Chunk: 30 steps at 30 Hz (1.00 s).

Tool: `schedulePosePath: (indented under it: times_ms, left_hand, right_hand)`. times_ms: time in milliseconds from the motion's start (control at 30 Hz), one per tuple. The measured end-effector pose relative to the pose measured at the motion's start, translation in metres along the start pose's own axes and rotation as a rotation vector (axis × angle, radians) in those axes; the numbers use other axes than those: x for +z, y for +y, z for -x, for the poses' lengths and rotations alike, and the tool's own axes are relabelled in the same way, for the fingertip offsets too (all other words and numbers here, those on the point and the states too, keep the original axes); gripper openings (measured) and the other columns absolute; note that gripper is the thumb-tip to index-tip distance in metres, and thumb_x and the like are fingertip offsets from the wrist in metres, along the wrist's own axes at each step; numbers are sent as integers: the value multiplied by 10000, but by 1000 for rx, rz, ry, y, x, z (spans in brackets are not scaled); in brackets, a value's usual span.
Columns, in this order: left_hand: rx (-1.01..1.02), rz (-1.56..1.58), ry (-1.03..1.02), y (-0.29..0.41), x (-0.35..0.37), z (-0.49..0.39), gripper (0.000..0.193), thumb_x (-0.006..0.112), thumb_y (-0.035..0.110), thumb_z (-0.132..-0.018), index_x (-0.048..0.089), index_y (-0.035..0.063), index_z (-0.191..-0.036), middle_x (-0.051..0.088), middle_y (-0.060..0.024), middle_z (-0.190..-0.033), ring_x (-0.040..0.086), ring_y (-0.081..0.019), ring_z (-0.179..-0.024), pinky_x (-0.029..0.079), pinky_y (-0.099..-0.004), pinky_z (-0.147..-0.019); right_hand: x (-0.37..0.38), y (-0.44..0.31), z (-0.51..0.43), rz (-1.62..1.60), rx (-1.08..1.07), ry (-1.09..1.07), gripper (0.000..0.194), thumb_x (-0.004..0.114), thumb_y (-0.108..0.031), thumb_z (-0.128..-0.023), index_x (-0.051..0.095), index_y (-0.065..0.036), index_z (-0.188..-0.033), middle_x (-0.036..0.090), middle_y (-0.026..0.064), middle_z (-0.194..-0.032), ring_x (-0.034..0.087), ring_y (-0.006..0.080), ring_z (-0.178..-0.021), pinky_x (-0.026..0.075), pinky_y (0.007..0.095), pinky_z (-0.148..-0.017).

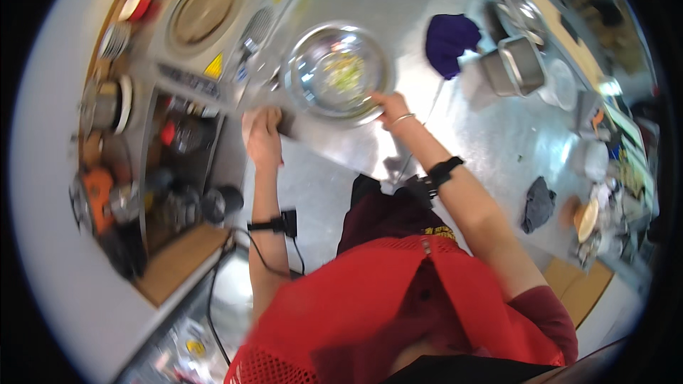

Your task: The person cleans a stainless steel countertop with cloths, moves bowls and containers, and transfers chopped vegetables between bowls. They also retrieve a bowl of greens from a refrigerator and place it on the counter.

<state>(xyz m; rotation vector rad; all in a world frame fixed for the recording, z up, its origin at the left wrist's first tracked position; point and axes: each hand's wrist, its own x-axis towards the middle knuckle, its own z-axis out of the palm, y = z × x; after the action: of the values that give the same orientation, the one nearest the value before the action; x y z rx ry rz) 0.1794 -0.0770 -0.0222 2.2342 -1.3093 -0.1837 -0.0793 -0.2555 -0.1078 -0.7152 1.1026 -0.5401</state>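
Observation:
A round stainless steel bowl (307, 98) stands on the metal counter, with small yellow and green pieces of food (344, 73) at its bottom. My right hand (392, 109) grips the near right rim of this bowl, thumb towards the inside. Left of the bowl, my left hand (262, 130) is at the counter's front edge, fingers bent downward; whether it holds something there is hidden. Close beyond that hand lie blurred metal utensils (264, 64). A dark purple cloth (451, 45) lies to the right of the bowl.
An induction-type cooker or round plate (204, 10) is at the upper left. Rectangular steel containers (515, 66) and a clear tub (560, 84) stand at the right. A grey cloth (539, 205) lies on the right counter. Open shelving (181, 170) with jars is at the left. A cable hangs by my left forearm.

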Motion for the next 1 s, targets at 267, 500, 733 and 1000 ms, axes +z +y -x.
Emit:
schedulePosePath:
  times_ms: [267,500,733,1000]
  left_hand:
    - [-33,504,-697,51,18,58,314,647,182,-885,643,-12,-1132,682,-233,-1007,663,-346,-947,507,-401,-824]
    - [340,181,-427,79,65,-47,426,715,92,-794,592,-38,-1181,654,-180,-1055,621,-310,-985,493,-424,-874]
    - [676,34,-461,213,154,-95,809,742,166,-777,355,78,-1482,298,-259,-1532,294,-437,-1401,282,-507,-1130]
    - [732,57,-446,335,250,-142,757,789,122,-645,505,153,-1345,285,-177,-1528,338,-422,-1325,379,-505,-1068]
  right_hand:
    - [-34,-24,53,254,-140,274,239,753,-204,-691,704,5,-796,618,71,-627,529,142,-495,418,319,-458]
    - [-107,-92,174,239,-174,378,326,719,-181,-736,706,-3,-1009,640,71,-712,570,152,-587,473,314,-533]
    - [-160,-52,280,106,-9,648,334,753,-193,-731,712,28,-979,651,68,-747,590,154,-685,485,310,-599]
    - [-180,-2,332,-36,-6,803,312,738,-142,-702,729,-14,-987,688,59,-799,618,142,-683,494,283,-625]
